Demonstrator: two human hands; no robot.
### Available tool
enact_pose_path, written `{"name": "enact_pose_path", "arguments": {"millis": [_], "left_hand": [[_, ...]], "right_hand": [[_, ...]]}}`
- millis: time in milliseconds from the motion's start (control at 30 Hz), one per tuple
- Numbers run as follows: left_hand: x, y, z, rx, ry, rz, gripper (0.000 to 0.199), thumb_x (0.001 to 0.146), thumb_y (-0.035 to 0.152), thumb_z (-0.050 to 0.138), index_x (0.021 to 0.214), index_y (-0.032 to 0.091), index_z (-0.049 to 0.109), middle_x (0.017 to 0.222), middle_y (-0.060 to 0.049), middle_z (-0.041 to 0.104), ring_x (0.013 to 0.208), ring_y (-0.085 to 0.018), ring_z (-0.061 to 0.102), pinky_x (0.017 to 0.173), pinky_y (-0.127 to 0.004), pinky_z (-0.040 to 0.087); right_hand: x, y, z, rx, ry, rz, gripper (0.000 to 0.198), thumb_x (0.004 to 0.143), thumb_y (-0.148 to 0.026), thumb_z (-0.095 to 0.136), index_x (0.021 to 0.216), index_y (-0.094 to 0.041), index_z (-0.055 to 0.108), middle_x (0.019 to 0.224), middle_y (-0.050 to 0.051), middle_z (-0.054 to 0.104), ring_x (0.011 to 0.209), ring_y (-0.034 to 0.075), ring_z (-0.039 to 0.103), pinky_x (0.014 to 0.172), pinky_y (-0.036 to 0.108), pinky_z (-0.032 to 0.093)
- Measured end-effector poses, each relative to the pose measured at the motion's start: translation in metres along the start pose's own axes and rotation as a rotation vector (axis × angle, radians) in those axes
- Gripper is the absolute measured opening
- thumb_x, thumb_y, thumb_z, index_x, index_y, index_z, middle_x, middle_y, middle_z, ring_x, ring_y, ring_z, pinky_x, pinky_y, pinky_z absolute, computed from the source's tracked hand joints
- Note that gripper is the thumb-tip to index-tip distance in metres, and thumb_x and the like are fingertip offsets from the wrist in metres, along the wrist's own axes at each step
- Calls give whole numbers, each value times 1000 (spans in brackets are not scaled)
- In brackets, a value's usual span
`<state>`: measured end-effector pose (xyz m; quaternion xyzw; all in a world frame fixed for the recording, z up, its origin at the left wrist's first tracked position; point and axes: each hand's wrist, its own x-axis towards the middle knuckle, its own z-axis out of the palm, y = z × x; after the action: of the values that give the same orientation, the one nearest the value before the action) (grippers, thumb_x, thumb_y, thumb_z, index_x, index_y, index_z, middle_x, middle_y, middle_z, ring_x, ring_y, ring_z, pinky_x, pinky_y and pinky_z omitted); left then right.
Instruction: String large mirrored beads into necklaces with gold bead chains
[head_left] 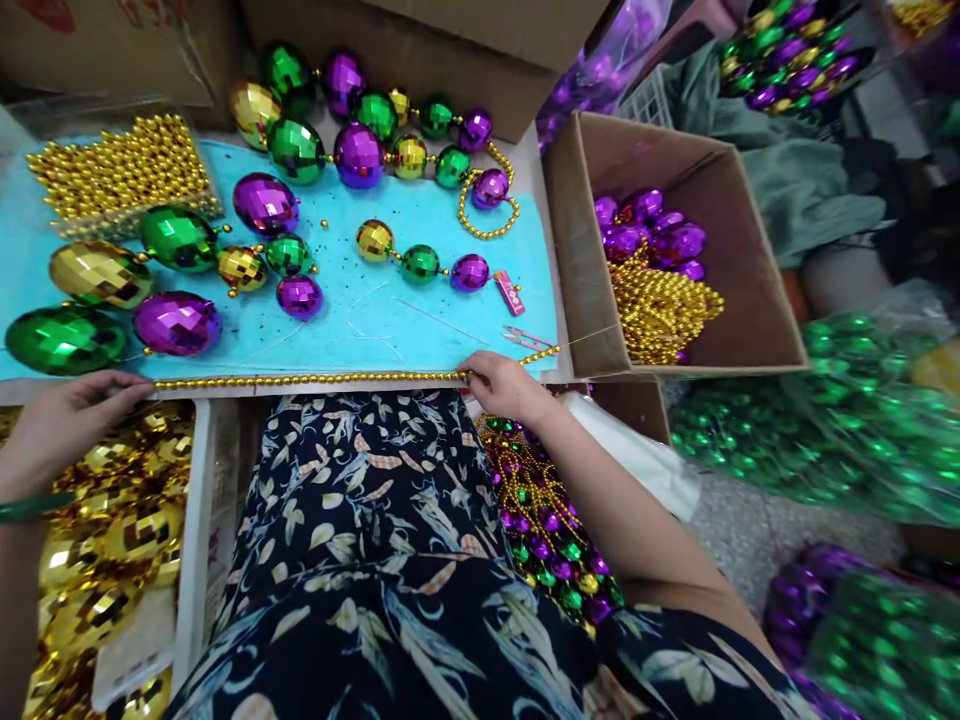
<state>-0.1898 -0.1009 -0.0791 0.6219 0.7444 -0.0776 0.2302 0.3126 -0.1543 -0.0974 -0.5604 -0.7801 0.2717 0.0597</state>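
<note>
A string of small gold beads (pixel 315 380) is stretched along the front edge of the blue-covered table (pixel 337 345). My left hand (pixel 82 415) pinches its left end, beside a big green faceted bead (pixel 66 340). Further along, my right hand (pixel 499 385) is closed on the string, and a short beaded tail with bare thread runs on past it to the right. Small snips (pixel 523 338) and a pink packet (pixel 509 293) lie just beyond my right hand. A short row with a gold, a green (pixel 420 264) and a purple bead rests in mid-table.
A clear box of gold beads (pixel 124 170) stands at the back left. Large strung beads (pixel 358 155) line the back. To the right is a cardboard box (pixel 757 270) with purple beads and gold strands. Gold ornaments fill a white crate (pixel 191 520) below left; bead strands (pixel 540 500) hang below right.
</note>
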Motion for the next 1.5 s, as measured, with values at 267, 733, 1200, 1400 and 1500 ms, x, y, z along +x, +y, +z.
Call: {"name": "enact_pose_path", "arguments": {"millis": [267, 733, 1200, 1400, 1500], "left_hand": [[-5, 12, -6, -181, -47, -74, 46, 62, 63, 44, 81, 24, 61, 70, 4, 60, 64, -16, 49, 58, -23, 36], [0, 2, -1, -188, -27, -31, 38, 65, 58, 48, 79, 26, 61, 70, 6, 62, 69, -17, 51, 60, -22, 36], [-2, 2, 1, -267, 14, -30, 34, 64, 55, 53, 78, 25, 61, 71, 0, 65, 70, -23, 56, 61, -29, 41], [0, 2, 2, -259, 1, -40, 34, 65, 55, 52, 76, 24, 61, 68, -2, 64, 65, -22, 56, 58, -31, 41], [4, 1, 3, -229, 17, -24, 34, 66, 55, 50, 76, 24, 61, 66, -2, 64, 63, -21, 55, 56, -29, 40]], "right_hand": [[-3, -6, -3, -135, 10, 198, 22, 84, -22, 44, 98, -18, 61, 80, 6, 68, 69, 20, 59, 61, 28, 37], [-2, 0, -2, -70, 1, 121, 19, 84, -17, 44, 85, -20, 63, 90, 5, 64, 78, 17, 58, 66, 27, 38], [4, -10, -2, -183, -6, 236, 15, 80, -19, 46, 77, -20, 61, 84, 4, 67, 68, 16, 55, 55, 25, 29], [6, -11, -4, -138, -4, 314, 14, 77, -21, 49, 76, -22, 63, 71, 2, 66, 60, 15, 53, 53, 24, 29], [6, -9, -7, -83, -13, 312, 17, 78, -22, 47, 76, -23, 64, 65, 0, 64, 57, 14, 53, 52, 24, 30]]}}
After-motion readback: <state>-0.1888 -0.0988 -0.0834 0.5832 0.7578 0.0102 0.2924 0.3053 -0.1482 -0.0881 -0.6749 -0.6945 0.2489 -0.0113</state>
